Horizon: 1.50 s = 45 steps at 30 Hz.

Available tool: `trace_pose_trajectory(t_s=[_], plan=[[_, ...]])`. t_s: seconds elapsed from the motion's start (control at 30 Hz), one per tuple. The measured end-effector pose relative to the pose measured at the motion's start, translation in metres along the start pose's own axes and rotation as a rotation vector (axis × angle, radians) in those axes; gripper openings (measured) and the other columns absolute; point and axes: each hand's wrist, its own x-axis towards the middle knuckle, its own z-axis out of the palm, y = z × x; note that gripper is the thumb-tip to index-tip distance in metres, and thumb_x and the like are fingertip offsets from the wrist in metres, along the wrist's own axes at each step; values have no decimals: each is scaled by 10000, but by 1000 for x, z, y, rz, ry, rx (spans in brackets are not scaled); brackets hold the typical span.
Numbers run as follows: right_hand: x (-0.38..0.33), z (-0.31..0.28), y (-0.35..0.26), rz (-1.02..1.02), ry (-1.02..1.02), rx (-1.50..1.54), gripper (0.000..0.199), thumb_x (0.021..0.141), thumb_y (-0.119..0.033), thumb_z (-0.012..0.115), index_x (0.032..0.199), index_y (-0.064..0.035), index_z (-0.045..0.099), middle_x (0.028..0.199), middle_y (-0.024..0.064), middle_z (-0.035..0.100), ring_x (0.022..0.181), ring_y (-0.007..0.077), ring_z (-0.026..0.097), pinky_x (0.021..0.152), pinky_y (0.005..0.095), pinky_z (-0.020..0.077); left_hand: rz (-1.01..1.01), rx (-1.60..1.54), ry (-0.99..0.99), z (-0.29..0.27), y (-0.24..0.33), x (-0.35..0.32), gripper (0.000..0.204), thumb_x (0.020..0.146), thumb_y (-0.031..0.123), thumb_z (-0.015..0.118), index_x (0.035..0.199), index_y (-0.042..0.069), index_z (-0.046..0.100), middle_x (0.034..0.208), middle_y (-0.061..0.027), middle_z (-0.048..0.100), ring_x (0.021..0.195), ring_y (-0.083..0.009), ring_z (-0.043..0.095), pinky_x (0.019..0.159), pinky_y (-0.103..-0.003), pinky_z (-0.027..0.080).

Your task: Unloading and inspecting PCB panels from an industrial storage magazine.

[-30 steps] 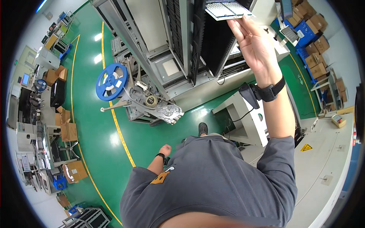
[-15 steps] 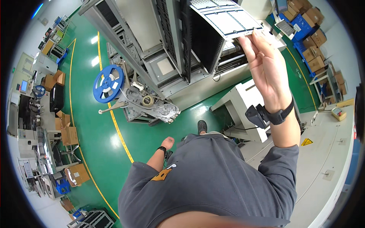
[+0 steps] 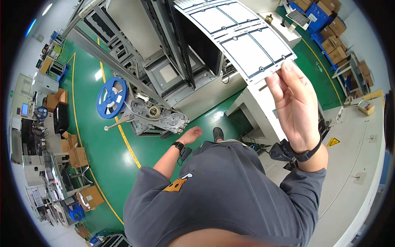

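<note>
My right hand (image 3: 294, 101) is raised at the upper right, thumb and fingers pinching the near corner of a thin white circuit board panel (image 3: 251, 51). Dark-outlined rectangles and small round marks cover the panel. It bows slightly and stretches away from me, its far end cut off by the top of the picture. Behind it stands a black slotted rack (image 3: 201, 45), partly covered by the panel. My left hand (image 3: 192, 135) hangs low over the floor, fingers loosely extended with nothing in them. Both wrists wear black straps with small devices.
A feeder mechanism (image 3: 154, 113) with a blue reel (image 3: 112, 98) stands ahead left, beside the machine frame (image 3: 123, 51). White machine housings (image 3: 345, 164) flank my right. Cardboard boxes (image 3: 335, 51) and blue crates are at far right; cluttered benches (image 3: 41, 160) line the left.
My right hand has come nearer and lower, drawing the panel away from the rack so more of it shows. My left hand has swung forward and to the right.
</note>
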Motion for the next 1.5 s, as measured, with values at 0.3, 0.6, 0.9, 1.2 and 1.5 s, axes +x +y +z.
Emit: trace_pose_trajectory(t_s=[0.3,0.6,0.9,1.2,1.5], plan=[[-37,4,-17,22,228,-69,292,967,-145,457,1154,74,507,951,93,627,843,111,627,819,231,525,537,-306,-289,-35,230,-16,359,928,143,550,1264,57,457,1182,-52,555,1112,-150,518,950,-299,414],[-64,-73,-29,109,-34,-102,287,944,-124,492,1134,90,514,924,119,649,801,110,653,646,200,535,1066,-686,-489,-48,347,-85,707,807,183,719,1371,26,322,1325,-99,461,1221,-243,454,1013,-405,383],[-50,-141,-23,154,-228,-401,373,898,-222,588,1089,98,564,873,114,650,722,113,630,589,198,478,776,-427,-407,-54,306,-130,851,682,268,827,1356,30,366,1304,-96,488,1188,-233,480,992,-368,393],[-9,-161,1,141,-356,-216,433,906,-271,573,1144,89,538,1029,138,649,900,169,643,790,268,495,753,-53,-74,-43,310,-162,754,699,255,820,1313,34,442,1266,-77,536,1154,-200,504,968,-330,401],[24,-149,15,143,-313,-271,467,924,-291,543,1209,75,492,1096,131,624,965,169,618,850,288,476,824,-48,263,-35,321,-163,454,799,318,722,1158,70,599,1101,-57,637,991,-193,595,847,-284,467]])
